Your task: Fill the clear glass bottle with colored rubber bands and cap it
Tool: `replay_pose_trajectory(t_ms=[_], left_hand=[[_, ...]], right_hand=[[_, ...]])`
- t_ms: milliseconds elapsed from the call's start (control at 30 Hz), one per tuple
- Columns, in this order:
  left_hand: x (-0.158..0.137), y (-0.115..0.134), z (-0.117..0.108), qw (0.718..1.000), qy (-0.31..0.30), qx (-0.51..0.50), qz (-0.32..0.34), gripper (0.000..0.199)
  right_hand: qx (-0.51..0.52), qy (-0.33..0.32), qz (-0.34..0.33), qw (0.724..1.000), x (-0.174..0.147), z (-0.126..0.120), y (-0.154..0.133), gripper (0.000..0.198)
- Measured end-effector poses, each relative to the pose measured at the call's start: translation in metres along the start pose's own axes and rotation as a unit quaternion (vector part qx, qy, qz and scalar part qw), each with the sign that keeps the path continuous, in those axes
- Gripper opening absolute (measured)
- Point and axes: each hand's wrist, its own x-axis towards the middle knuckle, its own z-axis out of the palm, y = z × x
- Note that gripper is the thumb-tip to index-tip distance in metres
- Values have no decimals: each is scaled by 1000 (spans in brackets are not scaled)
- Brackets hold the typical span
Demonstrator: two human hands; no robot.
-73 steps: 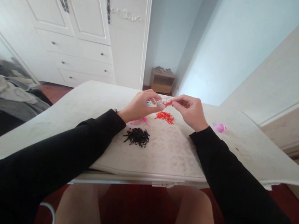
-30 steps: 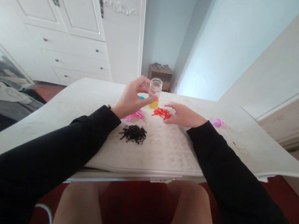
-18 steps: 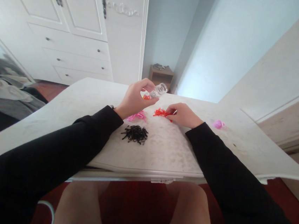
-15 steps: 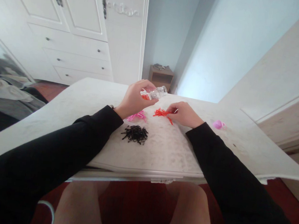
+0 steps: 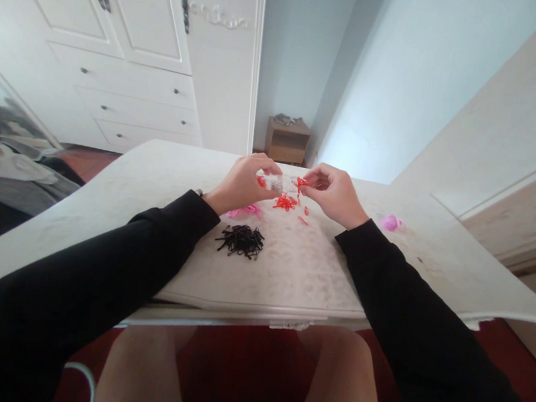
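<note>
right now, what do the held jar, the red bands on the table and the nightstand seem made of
Jar: clear, smooth glass or perhaps hard plastic; red shows through its wall.
Red bands: probably rubber or soft plastic, judging by the thin, bright loops; too small to tell the finish.
Nightstand: likely wood or wood-look board, fairly matte, from its brown surface.

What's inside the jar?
Red bands show in the closed end of the jar, between the thumb and fingers of the left hand. That hand covers part of it, so I can't tell what else is inside.
</note>
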Motion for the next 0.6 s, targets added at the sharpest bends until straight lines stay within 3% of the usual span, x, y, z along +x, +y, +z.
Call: replay_pose_trajectory(t_ms=[200, 400, 600], left_hand=[[0, -1, 2, 1000, -7, -8, 25, 26], [0, -1, 2, 999, 18, -9, 28, 27], [0, 0, 1, 999, 11, -24, 37, 28]], right_hand=[[3, -9, -17, 1000, -2, 3, -2, 27], [-2, -25, -105, 994, 0, -2, -3, 18], [25, -5, -86, 996, -1, 0, -3, 15]])
